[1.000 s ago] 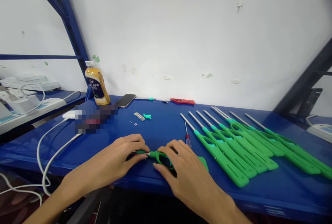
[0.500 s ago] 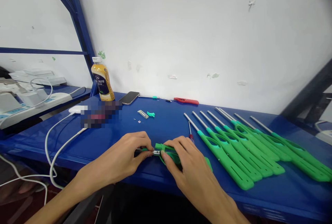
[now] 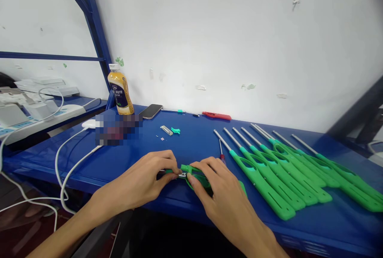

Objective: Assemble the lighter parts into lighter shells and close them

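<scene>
My left hand (image 3: 157, 170) pinches a thin metal tube (image 3: 182, 175) with a green piece on it, thumb and fingers pressed together. Its bright end reaches into the front of a green long-necked lighter's handle (image 3: 186, 168), where I cannot tell how the two join. Around that handle my right hand (image 3: 220, 188) is closed, its thumb by the metal end, and the palm hides most of the body. Just behind the right hand lies a screwdriver with a dark red grip (image 3: 222, 157).
Several green long-necked lighters (image 3: 263, 186) lie in a row on the blue table (image 3: 125, 166). Further back are a clear part (image 3: 166, 130), a teal piece (image 3: 176, 130), a red handle (image 3: 217, 115), a phone (image 3: 151, 111) and a bottle (image 3: 121, 92). White cables (image 3: 64, 170) hang over the left edge.
The view has shifted slightly, so the background sits a little to the right. Both hands keep nearly the same grip on the tube and the green handle.
</scene>
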Available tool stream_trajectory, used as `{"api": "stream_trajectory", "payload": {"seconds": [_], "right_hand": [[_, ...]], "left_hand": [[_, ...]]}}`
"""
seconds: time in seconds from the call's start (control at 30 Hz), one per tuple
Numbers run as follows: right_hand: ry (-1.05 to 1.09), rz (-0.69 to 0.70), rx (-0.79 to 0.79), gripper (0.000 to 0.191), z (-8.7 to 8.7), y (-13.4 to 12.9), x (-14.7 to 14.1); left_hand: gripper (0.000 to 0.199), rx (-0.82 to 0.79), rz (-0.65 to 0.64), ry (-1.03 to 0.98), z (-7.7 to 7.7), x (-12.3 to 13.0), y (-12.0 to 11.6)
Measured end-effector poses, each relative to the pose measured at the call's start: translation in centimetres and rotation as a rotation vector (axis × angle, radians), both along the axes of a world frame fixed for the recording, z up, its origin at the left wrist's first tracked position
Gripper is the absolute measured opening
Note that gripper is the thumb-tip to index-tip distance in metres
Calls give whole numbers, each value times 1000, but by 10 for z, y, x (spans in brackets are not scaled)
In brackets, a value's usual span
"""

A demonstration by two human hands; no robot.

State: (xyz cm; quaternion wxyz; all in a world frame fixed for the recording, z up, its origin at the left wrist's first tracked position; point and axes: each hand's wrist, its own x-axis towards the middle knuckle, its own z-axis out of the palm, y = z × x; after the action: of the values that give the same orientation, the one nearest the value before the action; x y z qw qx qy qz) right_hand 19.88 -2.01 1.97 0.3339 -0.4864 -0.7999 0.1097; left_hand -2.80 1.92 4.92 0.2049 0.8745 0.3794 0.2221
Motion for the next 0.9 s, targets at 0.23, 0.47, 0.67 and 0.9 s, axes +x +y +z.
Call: {"api": "stream_trajectory", "payload": {"seconds": [0.23, 0.47, 0.67, 0.9], "right_hand": [[-12, -28, 31, 24, -2, 1, 1], [18, -49, 67, 22, -5, 2, 2], [50, -82, 68, 25, -3, 2, 3], [83, -81, 59, 24, -2, 2, 4]], "left_hand": [[23, 24, -1, 35, 0, 3, -1], [22, 0, 18, 71, -5, 2, 0], [29, -52, -39, 64, -3, 2, 4], [30, -88, -85, -27, -4, 3, 6]]}}
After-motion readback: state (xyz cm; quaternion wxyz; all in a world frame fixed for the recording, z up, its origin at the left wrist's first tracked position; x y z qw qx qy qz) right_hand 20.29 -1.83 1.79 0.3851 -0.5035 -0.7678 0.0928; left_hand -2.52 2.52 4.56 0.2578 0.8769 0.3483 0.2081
